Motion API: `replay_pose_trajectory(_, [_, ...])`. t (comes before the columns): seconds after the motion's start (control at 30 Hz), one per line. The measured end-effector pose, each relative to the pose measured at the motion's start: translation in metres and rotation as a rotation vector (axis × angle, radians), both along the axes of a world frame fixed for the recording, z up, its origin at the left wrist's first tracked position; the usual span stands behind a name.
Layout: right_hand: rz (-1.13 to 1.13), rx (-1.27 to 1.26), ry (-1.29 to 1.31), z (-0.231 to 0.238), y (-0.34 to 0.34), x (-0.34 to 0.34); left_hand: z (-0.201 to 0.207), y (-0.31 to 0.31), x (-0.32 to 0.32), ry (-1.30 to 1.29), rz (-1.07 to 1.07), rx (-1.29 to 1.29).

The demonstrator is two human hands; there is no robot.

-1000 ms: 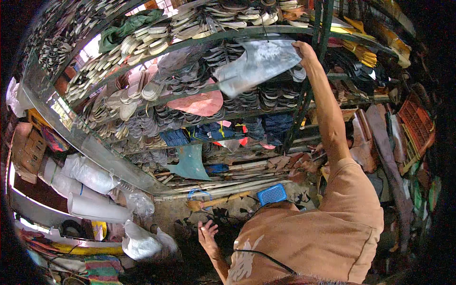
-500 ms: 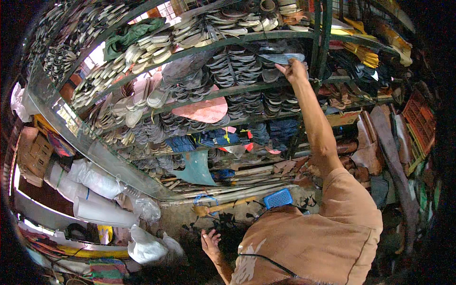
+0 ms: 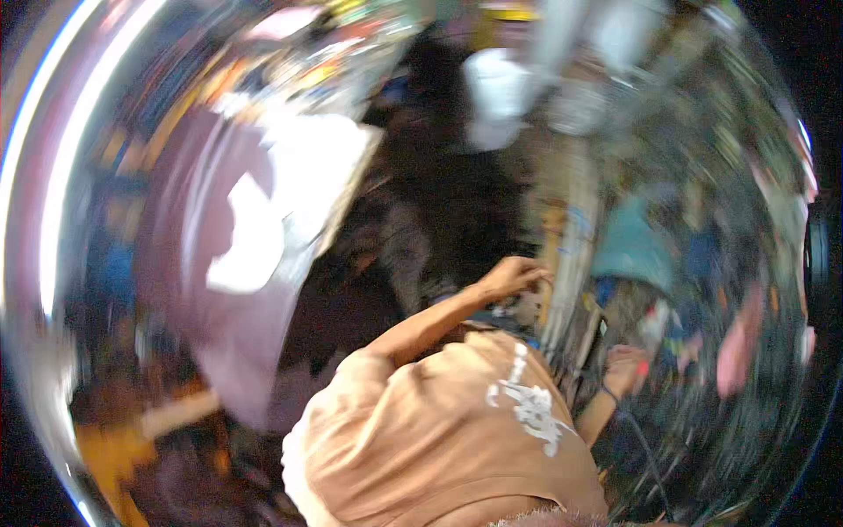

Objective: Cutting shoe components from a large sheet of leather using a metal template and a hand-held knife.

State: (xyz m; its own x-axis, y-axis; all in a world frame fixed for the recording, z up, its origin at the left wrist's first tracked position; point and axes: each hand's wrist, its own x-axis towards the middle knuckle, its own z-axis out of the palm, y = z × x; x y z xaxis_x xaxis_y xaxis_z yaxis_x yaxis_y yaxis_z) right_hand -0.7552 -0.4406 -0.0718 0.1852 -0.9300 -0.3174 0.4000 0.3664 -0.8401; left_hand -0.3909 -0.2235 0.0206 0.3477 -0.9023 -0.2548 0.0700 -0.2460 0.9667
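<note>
Motion blurs the whole head view. My left hand [image 3: 516, 276] is held out in front of my body, its fingers loosely bent and spaced, and I see nothing in it. It is nearest to the pale long poles [image 3: 575, 220] at the foot of the shelving. My right hand [image 3: 625, 369] is low at the right, close to my side, with its fingers smeared. A small red patch shows beside it; I cannot make out whether the hand holds anything. Beyond it hangs a teal sheet [image 3: 634, 246].
To the left, a mauve-topped table [image 3: 241, 369] carries bright white sheets [image 3: 307, 158]. White plastic-wrapped bundles [image 3: 496, 92] stand at the far middle. Blurred shelving [image 3: 755, 211] fills the right side, with a pink piece [image 3: 742, 351] on it.
My view and body have swung left, from the shelves of shoe soles toward the table. My right hand has come down from the blue-grey piece on the upper shelf. My left arm reaches farther forward.
</note>
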Motion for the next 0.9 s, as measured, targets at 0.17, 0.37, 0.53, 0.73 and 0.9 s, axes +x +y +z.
replay_pose_trajectory(0.17, [1.393, 0.289, 0.254, -0.161, 0.085, 0.184, 0.007, 0.071, 0.035, -0.095, 0.547, -0.017])
replay_pose_trajectory(0.37, [1.798, -0.9, 0.881, -0.061, 0.106, 0.284, 0.001, 0.262, 0.091, -0.416, 1.351, 0.196])
replay_pose_trajectory(0.53, [1.7, -0.881, 1.079, -0.053, 0.062, 0.325, -0.041, 0.369, 0.195, -0.934, 1.311, 0.453])
replay_pose_trajectory(0.73, [1.601, -0.98, 1.121, 0.027, 0.117, 0.325, -0.045, 0.506, 0.244, -1.012, 1.082, 1.048])
replay_pose_trajectory(0.9, [1.672, -1.003, 1.053, 0.04, 0.2, 0.387, -0.032, 0.51, 0.264, -0.911, 1.037, 1.093])
